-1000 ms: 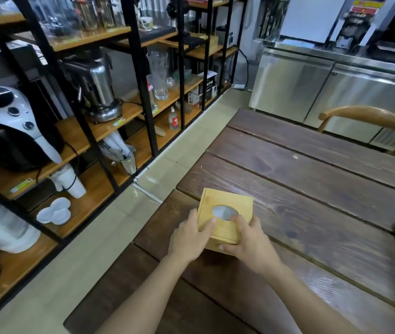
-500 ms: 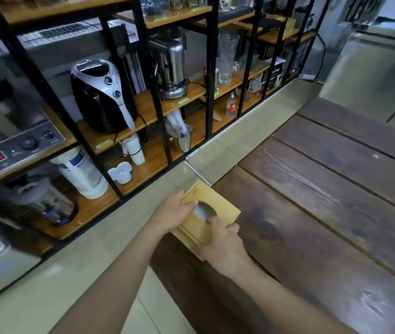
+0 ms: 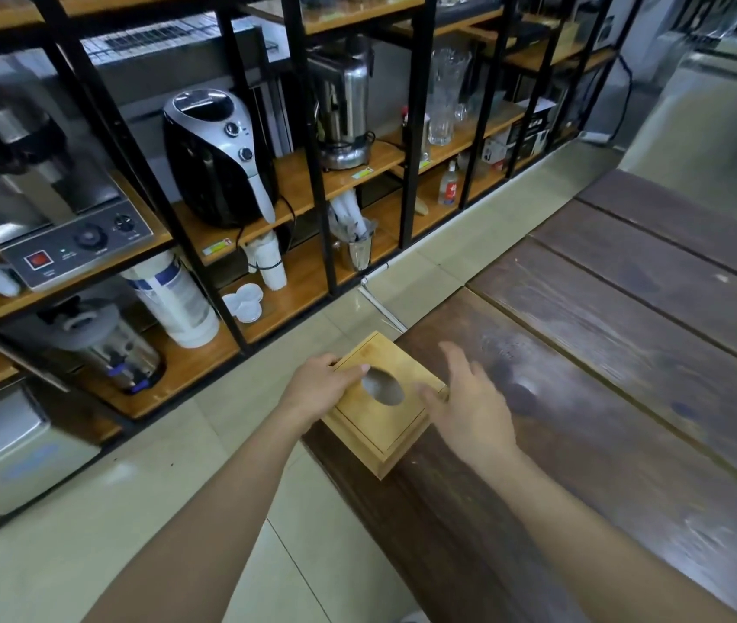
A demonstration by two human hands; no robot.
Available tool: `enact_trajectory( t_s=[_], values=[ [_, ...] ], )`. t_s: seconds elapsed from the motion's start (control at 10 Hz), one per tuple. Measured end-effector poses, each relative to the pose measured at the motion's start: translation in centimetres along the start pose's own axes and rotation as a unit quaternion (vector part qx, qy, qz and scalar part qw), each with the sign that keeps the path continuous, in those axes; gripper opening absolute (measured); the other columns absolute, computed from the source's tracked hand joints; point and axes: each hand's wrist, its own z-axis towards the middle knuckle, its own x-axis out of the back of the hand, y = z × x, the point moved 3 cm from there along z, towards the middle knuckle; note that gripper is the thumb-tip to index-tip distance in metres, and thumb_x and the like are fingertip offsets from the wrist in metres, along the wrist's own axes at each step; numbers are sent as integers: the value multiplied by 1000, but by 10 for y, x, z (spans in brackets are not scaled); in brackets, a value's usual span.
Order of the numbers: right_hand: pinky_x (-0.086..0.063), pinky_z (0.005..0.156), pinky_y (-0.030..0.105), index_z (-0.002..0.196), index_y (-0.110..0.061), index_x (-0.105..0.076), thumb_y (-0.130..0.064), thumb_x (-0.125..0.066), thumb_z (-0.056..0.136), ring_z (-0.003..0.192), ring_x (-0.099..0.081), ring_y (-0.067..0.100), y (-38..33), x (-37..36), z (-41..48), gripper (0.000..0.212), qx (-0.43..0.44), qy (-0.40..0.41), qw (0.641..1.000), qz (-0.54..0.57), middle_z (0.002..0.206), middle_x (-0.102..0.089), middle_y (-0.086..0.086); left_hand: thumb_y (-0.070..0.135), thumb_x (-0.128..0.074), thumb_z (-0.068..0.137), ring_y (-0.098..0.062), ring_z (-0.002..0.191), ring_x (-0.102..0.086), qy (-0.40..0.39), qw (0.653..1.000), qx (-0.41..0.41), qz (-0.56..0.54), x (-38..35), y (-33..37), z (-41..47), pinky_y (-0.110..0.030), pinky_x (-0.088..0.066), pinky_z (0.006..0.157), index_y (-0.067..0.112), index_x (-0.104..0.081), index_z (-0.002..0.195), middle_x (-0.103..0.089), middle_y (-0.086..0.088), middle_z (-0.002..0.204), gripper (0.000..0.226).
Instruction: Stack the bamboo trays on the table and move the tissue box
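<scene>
The square bamboo tissue box (image 3: pixel 382 418) with an oval hole in its lid sits at the left corner of the dark wooden table (image 3: pixel 627 375), partly over the edge. My left hand (image 3: pixel 319 384) grips its left side, thumb on the lid. My right hand (image 3: pixel 470 397) is at the box's right side with fingers spread; its thumb touches the lid's edge while the fingers are lifted. No bamboo trays are in view.
A black metal rack with wooden shelves (image 3: pixel 312 182) stands across a tiled aisle (image 3: pixel 177 510) to the left, holding an air fryer (image 3: pixel 218 159), a steel urn (image 3: pixel 344 105), glass vases and cups. Stainless cabinets (image 3: pixel 708 119) stand at the far right.
The box went from the table's middle to its left corner. My view swung left toward the rack. My right hand has opened and loosened from the box; the left still holds it.
</scene>
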Motion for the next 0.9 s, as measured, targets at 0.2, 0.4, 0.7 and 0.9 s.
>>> enact_trajectory(
  t_s=[0.2,0.4,0.7,0.9],
  values=[
    [-59,72,40,137,-14,-36,-30,-61,85,117,-51,31,32,-24,21,60,-182,-143,933,274,138,-44,11,37,-64,87,-33,121,-49,-21,985,98,-142,1,-7,-11,-55,-49,91,12,-53,127,-54,-8,119,49],
    [-58,77,32,113,-2,-52,-19,-62,85,101,-61,26,25,-40,15,34,-147,-145,920,333,110,-61,14,39,-60,88,-32,117,-53,-4,988,87,-125,11,-15,-16,-55,-52,90,14,-56,124,-57,-8,117,44],
    [-56,77,31,113,-4,-53,-19,-64,83,103,-61,25,23,-45,14,35,-145,-162,912,347,113,-61,14,45,-61,86,-30,111,-56,0,990,74,-117,19,-25,-17,-46,-58,75,15,-61,114,-61,-8,116,40],
    [-48,87,33,123,-11,-49,-37,-60,84,108,-56,22,19,-24,13,47,-81,-141,974,159,119,-59,8,49,-54,88,-24,115,-54,27,998,58,-13,26,-18,-10,-39,-46,90,16,-56,123,-60,-6,124,48]
  ],
)
